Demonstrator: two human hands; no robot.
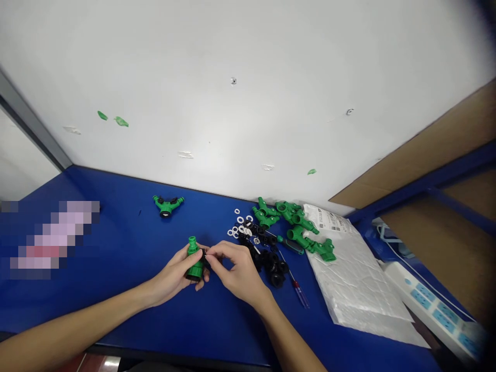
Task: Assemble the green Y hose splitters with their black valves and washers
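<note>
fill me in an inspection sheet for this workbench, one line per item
surface: blue tabletop, parts mostly right of centre
job's things: green hose connector in hand; green Y-shaped connector at the back; more green connectors, white washers and black fittings at right
clutter: purple-handled screwdriver beside the parts; white padded bag; pixelated patch at left, unreadable
hands: left hand holds the hose connector; right hand has fingertips at its side, grip unclear
cables: white cable by the power strip
surroundings: white wall panel with green scraps; brown board at right
</note>
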